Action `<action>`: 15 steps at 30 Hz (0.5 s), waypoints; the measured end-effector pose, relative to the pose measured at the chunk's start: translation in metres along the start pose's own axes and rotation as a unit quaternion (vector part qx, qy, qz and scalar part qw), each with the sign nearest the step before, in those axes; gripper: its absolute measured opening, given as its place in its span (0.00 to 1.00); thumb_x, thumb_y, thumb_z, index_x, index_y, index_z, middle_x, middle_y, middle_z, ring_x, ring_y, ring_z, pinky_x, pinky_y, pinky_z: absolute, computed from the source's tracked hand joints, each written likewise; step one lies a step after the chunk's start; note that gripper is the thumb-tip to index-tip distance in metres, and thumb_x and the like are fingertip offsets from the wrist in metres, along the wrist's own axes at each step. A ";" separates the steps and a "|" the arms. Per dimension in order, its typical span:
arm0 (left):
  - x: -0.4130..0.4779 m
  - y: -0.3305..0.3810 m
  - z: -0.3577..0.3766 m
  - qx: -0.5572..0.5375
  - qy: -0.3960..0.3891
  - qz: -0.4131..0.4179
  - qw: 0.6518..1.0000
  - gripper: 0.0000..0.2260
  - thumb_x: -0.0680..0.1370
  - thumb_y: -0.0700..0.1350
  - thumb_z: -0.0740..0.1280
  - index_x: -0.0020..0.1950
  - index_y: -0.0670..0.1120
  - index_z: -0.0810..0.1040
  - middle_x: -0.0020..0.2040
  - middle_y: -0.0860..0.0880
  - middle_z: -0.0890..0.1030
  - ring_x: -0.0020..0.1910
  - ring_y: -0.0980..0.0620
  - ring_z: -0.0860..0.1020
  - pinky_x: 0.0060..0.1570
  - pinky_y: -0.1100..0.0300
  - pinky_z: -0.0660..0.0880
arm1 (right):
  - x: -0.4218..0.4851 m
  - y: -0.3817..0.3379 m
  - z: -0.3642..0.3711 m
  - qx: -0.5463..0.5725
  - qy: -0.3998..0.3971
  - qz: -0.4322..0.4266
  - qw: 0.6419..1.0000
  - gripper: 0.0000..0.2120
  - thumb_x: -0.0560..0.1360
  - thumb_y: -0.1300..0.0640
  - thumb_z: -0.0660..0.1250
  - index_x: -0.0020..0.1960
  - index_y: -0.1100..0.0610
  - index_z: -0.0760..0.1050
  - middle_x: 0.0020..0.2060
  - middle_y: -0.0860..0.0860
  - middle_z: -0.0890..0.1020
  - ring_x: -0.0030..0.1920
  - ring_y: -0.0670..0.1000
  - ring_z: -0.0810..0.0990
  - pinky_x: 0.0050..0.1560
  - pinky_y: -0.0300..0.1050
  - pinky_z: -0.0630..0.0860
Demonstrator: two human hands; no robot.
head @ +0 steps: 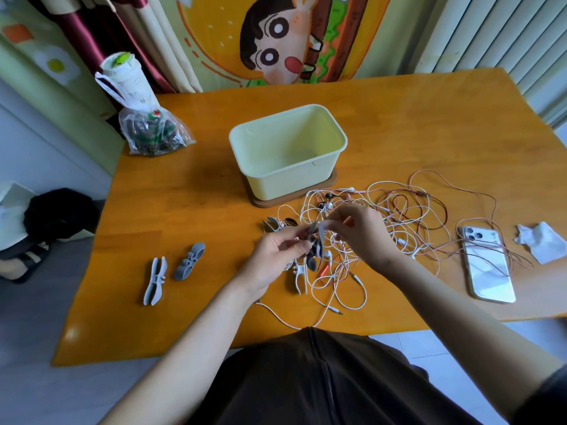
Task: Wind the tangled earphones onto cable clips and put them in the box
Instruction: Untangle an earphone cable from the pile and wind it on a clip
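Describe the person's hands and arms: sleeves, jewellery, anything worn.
The left hand and right hand are bare: no gloves, rings or watch show. Both forearms are uncovered. A dark sleeve shows only on the right arm, at the picture's lower right corner; none shows on the left arm. The garment on the body is dark brown.

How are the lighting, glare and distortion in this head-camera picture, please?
Head view: soft, even daylight, with only faint shadows beside the box; a glare patch on the table at its near left corner and sheen on the phone; the wide lens bows the table edges; the left hand, right hand and the cable clip they pinch look slightly smeared.
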State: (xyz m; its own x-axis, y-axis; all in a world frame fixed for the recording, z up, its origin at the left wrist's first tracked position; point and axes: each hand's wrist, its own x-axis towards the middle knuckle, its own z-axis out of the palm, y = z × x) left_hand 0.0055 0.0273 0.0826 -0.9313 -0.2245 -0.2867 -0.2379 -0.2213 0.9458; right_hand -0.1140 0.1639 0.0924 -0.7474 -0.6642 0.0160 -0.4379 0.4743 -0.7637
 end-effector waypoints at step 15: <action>0.041 -0.003 0.038 -0.250 0.161 -0.068 0.952 0.08 0.80 0.42 0.61 0.55 0.48 0.79 0.55 0.43 0.81 0.58 0.45 0.78 0.54 0.52 0.77 | -0.031 0.023 0.012 -0.022 0.012 0.011 1.000 0.11 0.79 0.62 0.60 0.57 0.60 0.78 0.41 0.53 0.77 0.36 0.47 0.74 0.35 0.33 0.70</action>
State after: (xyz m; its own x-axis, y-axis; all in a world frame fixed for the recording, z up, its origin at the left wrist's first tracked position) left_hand -0.0419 0.0547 0.0734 -0.7495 -0.4226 -0.5096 -0.1140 -0.6758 0.7282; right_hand -0.0944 0.1885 0.0668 -0.7689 -0.6392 0.0146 -0.4417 0.5145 -0.7350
